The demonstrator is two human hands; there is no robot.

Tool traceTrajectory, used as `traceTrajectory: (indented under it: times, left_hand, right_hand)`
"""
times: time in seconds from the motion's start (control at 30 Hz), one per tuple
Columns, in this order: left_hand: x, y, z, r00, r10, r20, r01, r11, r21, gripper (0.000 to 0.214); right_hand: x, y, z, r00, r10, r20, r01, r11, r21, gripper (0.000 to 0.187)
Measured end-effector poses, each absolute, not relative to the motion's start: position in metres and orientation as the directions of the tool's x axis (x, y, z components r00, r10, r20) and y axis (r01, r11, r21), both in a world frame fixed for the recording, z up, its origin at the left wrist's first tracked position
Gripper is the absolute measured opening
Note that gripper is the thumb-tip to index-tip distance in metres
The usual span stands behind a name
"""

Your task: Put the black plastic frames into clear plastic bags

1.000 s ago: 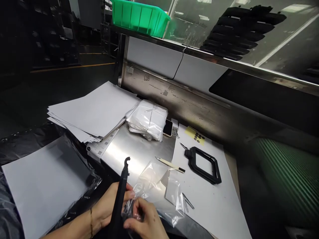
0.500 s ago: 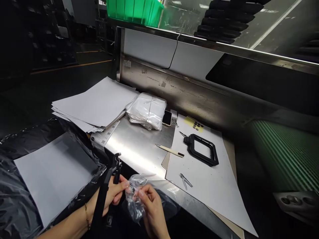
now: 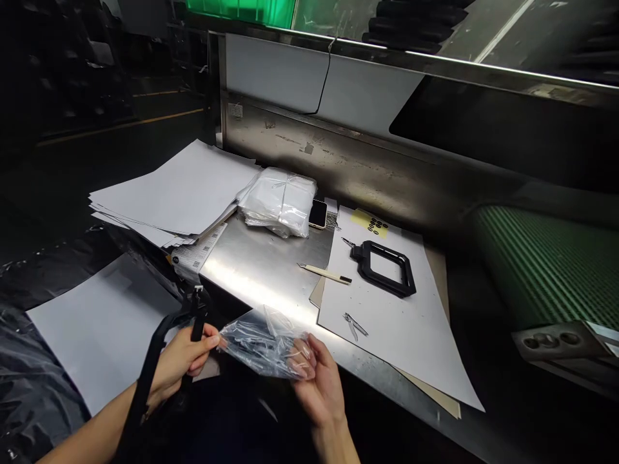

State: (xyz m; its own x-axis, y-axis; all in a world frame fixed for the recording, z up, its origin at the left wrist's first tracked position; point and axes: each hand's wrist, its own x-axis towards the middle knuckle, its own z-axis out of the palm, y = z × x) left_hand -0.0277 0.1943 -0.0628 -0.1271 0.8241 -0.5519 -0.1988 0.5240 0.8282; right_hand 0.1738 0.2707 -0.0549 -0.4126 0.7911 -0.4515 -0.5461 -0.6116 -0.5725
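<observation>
My left hand (image 3: 181, 359) is closed around a long curved black plastic part (image 3: 153, 351), and its fingertips also pinch one edge of a clear plastic bag (image 3: 261, 341). My right hand (image 3: 319, 380) grips the bag's other end, so the bag is stretched out between both hands at the near edge of the steel table (image 3: 261, 274).
On the table lie a stack of white sheets (image 3: 178, 193), a wrapped white bundle (image 3: 280, 201), a phone (image 3: 318, 214), a slim knife (image 3: 325, 274), a black rectangular frame (image 3: 384, 267), metal tweezers (image 3: 355, 324) and a yellow sticker sheet (image 3: 370, 224). A green conveyor (image 3: 546, 270) runs at right.
The bag was crumpled against the black part; now it is pulled open and spread between both hands. The black part has tilted down to the left.
</observation>
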Motion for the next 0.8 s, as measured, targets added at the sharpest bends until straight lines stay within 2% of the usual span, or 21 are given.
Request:
traceTrajectory:
  times: [0.1, 0.2, 0.27, 0.3, 0.43, 0.53, 0.63, 0.73, 0.8]
  left_hand:
    - [-0.045, 0.189, -0.054, -0.078, 0.819, -0.569, -0.124, 0.558, 0.82, 0.021]
    - [-0.059, 0.188, -0.039, 0.06, 0.833, -0.55, -0.086, 0.553, 0.828, 0.012]
    - [-0.061, 0.191, -0.033, 0.157, 0.829, -0.537, -0.064, 0.551, 0.832, 0.017]
    - [-0.059, 0.195, -0.031, 0.194, 0.821, -0.536, -0.049, 0.554, 0.831, 0.025]
    - [-0.038, 0.214, -0.041, 0.312, 0.766, -0.562, 0.012, 0.589, 0.808, 0.08]
    - [-0.018, 0.228, -0.054, 0.362, 0.738, -0.57, 0.009, 0.608, 0.794, 0.092]
    - [-0.005, 0.232, -0.063, 0.385, 0.739, -0.552, -0.025, 0.607, 0.794, 0.085]
    - [-0.003, 0.224, -0.066, 0.371, 0.746, -0.553, -0.057, 0.613, 0.788, 0.063]
    - [-0.006, 0.214, -0.065, 0.333, 0.755, -0.566, -0.075, 0.619, 0.782, 0.054]
  right_hand:
    - [0.177, 0.272, -0.055, -0.419, 0.78, -0.464, -0.501, -0.625, -0.598, 0.033]
    - [0.173, 0.276, -0.055, -0.429, 0.774, -0.467, -0.394, -0.625, -0.674, 0.024]
    - [0.169, 0.282, -0.055, -0.443, 0.77, -0.459, -0.296, -0.609, -0.736, 0.025]
    - [0.168, 0.286, -0.055, -0.452, 0.769, -0.451, -0.242, -0.593, -0.768, 0.027]
    - [0.163, 0.3, -0.048, -0.531, 0.752, -0.391, 0.001, -0.461, -0.887, 0.03]
    - [0.161, 0.304, -0.035, -0.627, 0.714, -0.311, 0.16, -0.272, -0.949, 0.026]
    - [0.164, 0.298, -0.02, -0.739, 0.635, -0.226, 0.255, -0.046, -0.966, 0.02]
    - [0.179, 0.284, -0.016, -0.807, 0.558, -0.191, 0.314, 0.132, -0.94, 0.022]
    - [0.193, 0.272, -0.022, -0.788, 0.59, -0.178, 0.387, 0.249, -0.888, 0.024]
